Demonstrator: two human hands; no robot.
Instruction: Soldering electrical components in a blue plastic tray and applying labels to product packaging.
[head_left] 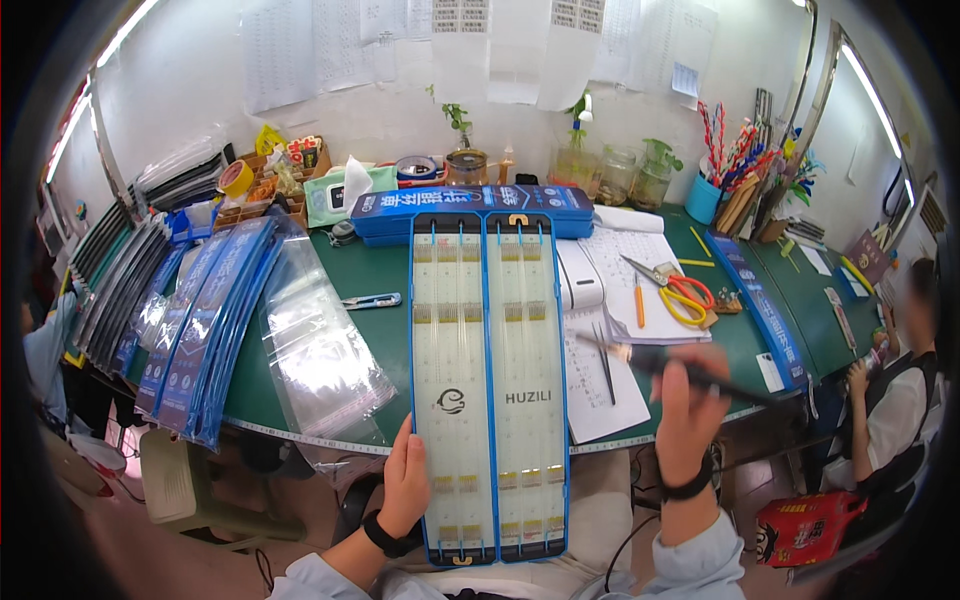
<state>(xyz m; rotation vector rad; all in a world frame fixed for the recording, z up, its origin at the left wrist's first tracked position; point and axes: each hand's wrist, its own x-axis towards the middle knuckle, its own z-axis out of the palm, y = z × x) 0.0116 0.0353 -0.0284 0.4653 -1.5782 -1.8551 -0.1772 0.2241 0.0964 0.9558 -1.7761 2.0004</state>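
Observation:
A long case (455, 350) with blue edges, black ends and two translucent panels stands tilted in front of me, its far end by the table. Thin lines and several yellowish strips show through the panels. My left hand (405, 485) grips its left edge near the lower end. Right of the case, my right hand (687, 405) is closed around a long black-handled tool (720, 378) with a pale tip, smeared by motion; its kind is unclear. Under that tip, tweezers (605, 365) lie on a paper sheet (610, 415).
Flat blue packages (475, 200) lie behind the case, with more packages (205, 330) at left beside clear plastic bags (320, 345). A box cutter (372, 300), scissors (675, 288) and an orange pencil (640, 305) lie about. Another person (895, 400) sits at far right.

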